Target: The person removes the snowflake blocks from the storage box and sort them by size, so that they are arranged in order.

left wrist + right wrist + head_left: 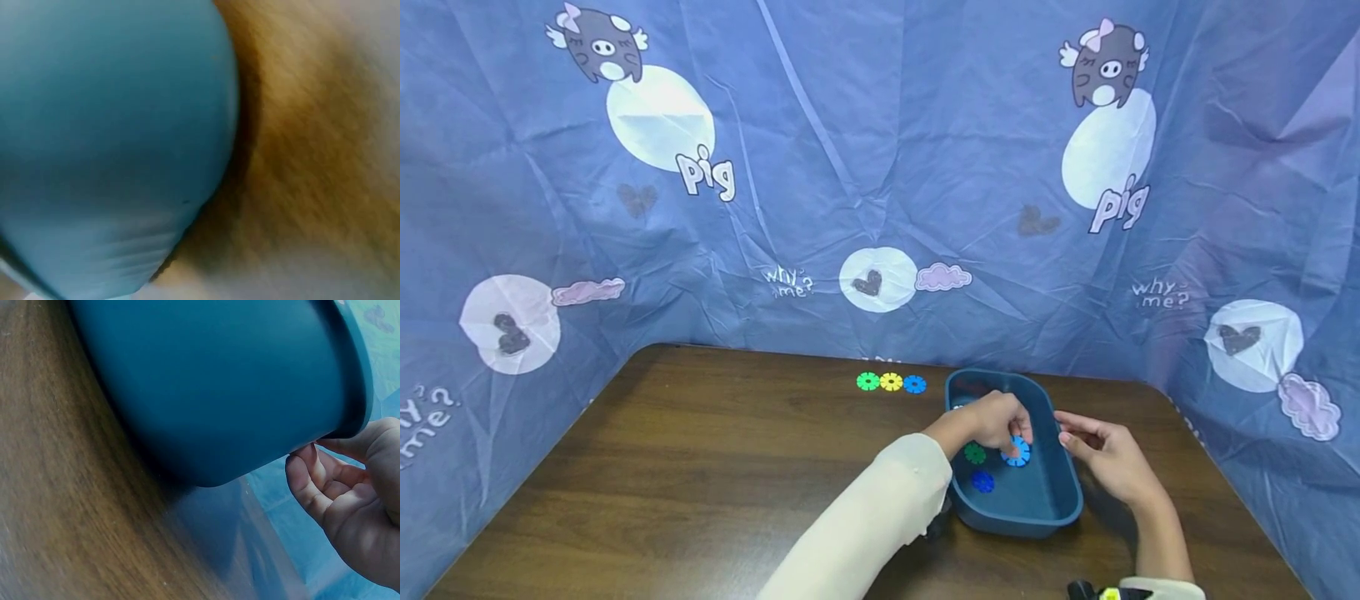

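I'm watching left hand (1000, 419) pinching light-blue notched plastic disc (1022, 457) — right hand (1111, 460) gripping blue oblong plastic tub (1022, 527), probably steadying it.

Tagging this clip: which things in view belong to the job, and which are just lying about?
Belongs, apparently:
left hand, pinching light-blue disc
right hand, touching bin
green disc and dark-blue disc inside
row of three discs outside

Just surroundings:
wooden table
pig-print curtain

Curtained booth, pig-print fabric (820, 192), wooden table (700, 467)
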`<state>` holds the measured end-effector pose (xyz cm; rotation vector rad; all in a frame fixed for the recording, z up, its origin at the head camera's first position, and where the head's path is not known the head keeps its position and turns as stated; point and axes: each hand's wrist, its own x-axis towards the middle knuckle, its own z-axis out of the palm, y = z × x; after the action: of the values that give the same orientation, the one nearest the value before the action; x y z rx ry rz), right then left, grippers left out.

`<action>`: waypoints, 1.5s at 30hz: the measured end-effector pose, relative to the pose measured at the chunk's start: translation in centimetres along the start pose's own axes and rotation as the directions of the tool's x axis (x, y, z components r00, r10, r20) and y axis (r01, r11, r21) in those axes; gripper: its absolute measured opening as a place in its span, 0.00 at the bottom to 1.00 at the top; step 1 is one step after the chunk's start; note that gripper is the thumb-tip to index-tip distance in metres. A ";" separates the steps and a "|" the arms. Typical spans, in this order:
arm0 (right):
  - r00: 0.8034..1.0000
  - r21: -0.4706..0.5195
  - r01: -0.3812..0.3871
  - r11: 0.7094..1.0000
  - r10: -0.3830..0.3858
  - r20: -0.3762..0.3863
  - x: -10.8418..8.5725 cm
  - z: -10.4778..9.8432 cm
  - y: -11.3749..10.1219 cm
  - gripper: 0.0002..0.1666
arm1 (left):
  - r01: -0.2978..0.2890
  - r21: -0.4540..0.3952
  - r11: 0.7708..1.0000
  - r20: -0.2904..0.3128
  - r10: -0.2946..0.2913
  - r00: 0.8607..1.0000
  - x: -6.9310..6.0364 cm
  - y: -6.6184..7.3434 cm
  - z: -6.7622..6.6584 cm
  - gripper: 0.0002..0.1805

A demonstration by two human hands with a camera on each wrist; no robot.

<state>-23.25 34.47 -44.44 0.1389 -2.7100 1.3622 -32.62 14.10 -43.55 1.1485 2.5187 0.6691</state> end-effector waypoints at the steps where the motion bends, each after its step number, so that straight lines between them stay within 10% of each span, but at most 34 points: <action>1: 1.000 -0.001 0.000 1.000 0.000 0.000 0.0 0.0 0.0 0.24 | -0.011 -0.007 1.000 0.005 0.011 1.000 -0.1 0.0 -0.2 0.09; 8: 1.000 0.002 0.013 1.000 -0.013 -0.006 0.0 0.0 0.2 0.23 | -0.042 -0.174 0.984 0.009 0.044 0.999 -1.0 0.0 -1.8 0.07; 17: 0.998 -0.003 0.058 0.998 -0.058 -0.016 0.1 -0.1 0.1 0.23 | -0.022 -0.440 0.898 -0.082 -0.016 0.997 -2.9 -0.8 -4.6 0.09; 37: 1.000 0.004 0.030 1.000 -0.030 -0.002 0.2 -0.1 0.0 0.23 | 0.040 -0.509 0.860 -0.238 -0.185 0.954 -8.3 -7.4 -8.9 0.08; 45: 0.999 0.012 0.051 0.999 -0.051 -0.001 0.0 0.0 0.0 0.24 | 0.067 -0.579 0.813 -0.263 -0.264 0.928 -10.6 -10.5 -9.7 0.10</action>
<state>-23.22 34.51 -44.42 0.2067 -2.6785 1.3641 -36.80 -2.84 -40.04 0.6249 2.3608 1.5371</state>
